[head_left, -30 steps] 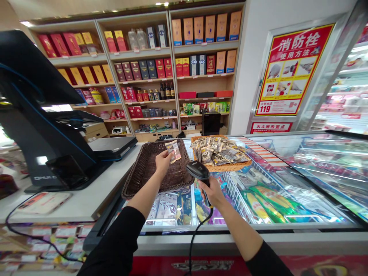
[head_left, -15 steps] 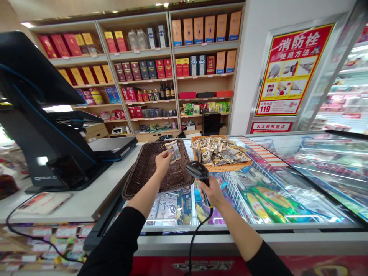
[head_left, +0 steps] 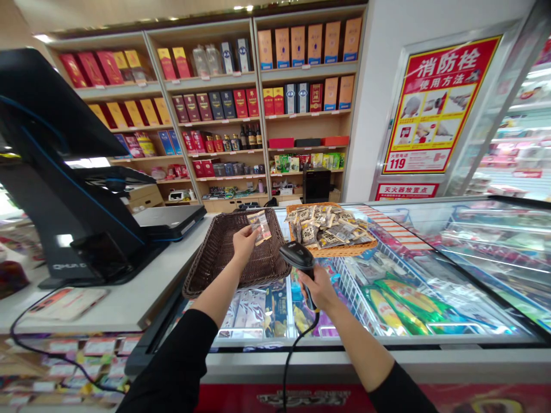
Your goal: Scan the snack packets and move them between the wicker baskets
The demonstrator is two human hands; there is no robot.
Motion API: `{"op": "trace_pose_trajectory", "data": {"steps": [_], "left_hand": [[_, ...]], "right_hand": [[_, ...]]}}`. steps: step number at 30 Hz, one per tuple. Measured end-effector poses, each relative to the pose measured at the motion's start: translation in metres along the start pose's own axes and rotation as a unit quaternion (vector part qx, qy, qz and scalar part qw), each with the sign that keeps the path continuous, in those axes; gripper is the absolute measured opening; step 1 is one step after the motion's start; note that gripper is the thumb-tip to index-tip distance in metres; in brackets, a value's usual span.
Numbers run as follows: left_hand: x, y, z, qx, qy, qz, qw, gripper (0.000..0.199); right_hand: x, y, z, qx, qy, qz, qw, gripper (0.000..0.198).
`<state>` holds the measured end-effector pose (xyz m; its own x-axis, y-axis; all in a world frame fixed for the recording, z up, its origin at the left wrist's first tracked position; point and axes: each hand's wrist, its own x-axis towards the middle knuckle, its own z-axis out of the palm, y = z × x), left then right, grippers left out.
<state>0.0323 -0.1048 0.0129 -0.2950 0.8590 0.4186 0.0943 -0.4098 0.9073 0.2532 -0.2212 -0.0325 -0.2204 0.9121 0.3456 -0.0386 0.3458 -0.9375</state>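
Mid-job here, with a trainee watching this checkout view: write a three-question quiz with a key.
1. What does the right hand hold?
2. True or false: the left hand pinches a small packet.
3. Where are the many packets heaped?
A) dark brown wicker basket
B) light orange-brown wicker basket
C) white wire basket

Key:
1. A black handheld barcode scanner
2. True
3. B

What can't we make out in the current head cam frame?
All in the head view:
Small packet in the left hand: part hidden by the fingers; fine print too small.
Scanner: handle partly covered by the right hand.
Orange basket: lower packets buried under the top packets.
Scanner cable: lower end cut off by the bottom edge.
Black monitor: cut off by the left edge.
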Motion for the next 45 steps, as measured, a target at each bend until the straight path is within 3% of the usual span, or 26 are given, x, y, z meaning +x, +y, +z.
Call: {"op": "trace_pose_trajectory", "data": {"steps": [11, 17, 22, 26, 30, 35, 45], "left_hand": [[0.000, 0.003, 0.000, 0.011, 0.009, 0.004, 1.000, 0.041], [-0.009, 0.024, -0.001, 0.035, 0.022, 0.007, 0.999, 0.040], [-0.025, 0.045, 0.003, 0.120, -0.002, 0.041, 0.992, 0.039], [-0.043, 0.051, 0.007, 0.209, -0.025, 0.064, 0.976, 0.039], [-0.054, 0.042, -0.001, 0.276, -0.009, 0.065, 0.959, 0.036], [-0.053, 0.029, -0.008, 0.243, 0.014, 0.037, 0.969, 0.039], [-0.053, 0.030, -0.005, 0.219, 0.040, 0.021, 0.975, 0.039]], "right_hand": [[-0.004, -0.006, 0.000, 0.040, 0.015, 0.029, 0.999, 0.036], [-0.004, -0.014, -0.003, 0.202, 0.018, 0.101, 0.974, 0.041], [-0.005, -0.016, -0.001, 0.283, -0.004, 0.109, 0.953, 0.042], [-0.007, -0.013, 0.003, 0.263, -0.014, 0.091, 0.960, 0.039], [-0.008, -0.009, 0.005, 0.211, -0.022, 0.089, 0.973, 0.043], [-0.007, -0.005, 0.005, 0.171, -0.032, 0.086, 0.981, 0.040], [-0.008, -0.003, 0.006, 0.144, -0.018, 0.080, 0.986, 0.035]]}}
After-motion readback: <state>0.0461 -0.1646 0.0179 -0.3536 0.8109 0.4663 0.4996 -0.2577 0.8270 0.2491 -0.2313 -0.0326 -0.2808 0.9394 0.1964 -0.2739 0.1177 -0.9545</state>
